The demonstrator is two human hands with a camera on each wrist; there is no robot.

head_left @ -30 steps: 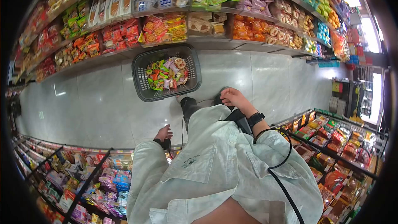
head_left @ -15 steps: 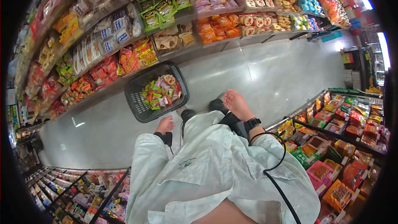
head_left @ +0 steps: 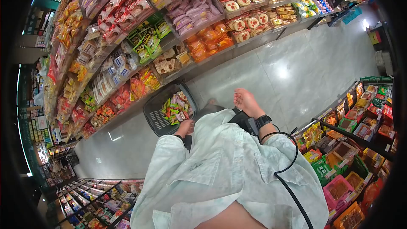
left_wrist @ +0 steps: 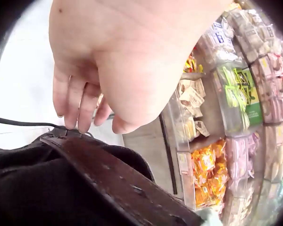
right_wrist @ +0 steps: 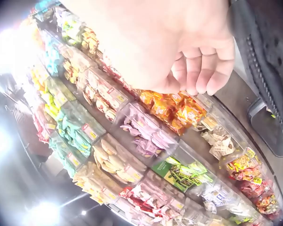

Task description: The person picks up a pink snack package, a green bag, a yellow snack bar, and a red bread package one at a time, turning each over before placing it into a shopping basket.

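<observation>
A dark plastic shopping basket [head_left: 158, 121] stands on the floor beside the shelves. Small wrapped snacks [head_left: 177, 109] in green, red and lilac are heaped at its right end. My left hand [head_left: 185, 128] hangs at the basket's near side and overlaps its rim in the head view. Its fingers [left_wrist: 78, 101] droop loosely and hold nothing in the left wrist view. To the right, my right hand [head_left: 247, 102] is raised in front of the body, fingers [right_wrist: 193, 70] loosely bent around nothing. Part of the basket [right_wrist: 266, 125] also appears in the right wrist view.
Tiered shelves of clear bins hold orange packets [head_left: 210, 42], lilac packets [head_left: 194, 12] and round biscuits [head_left: 243, 1]. A lower rack of packaged goods [head_left: 339, 161] borders the aisle behind on the right. Grey floor [head_left: 292, 68] runs between. A black cable [head_left: 292, 186] hangs from the right forearm.
The head view has turned and moved nearer the shelves. My left hand has come from apart from the basket to its near rim. The right hand stays raised with nothing in it.
</observation>
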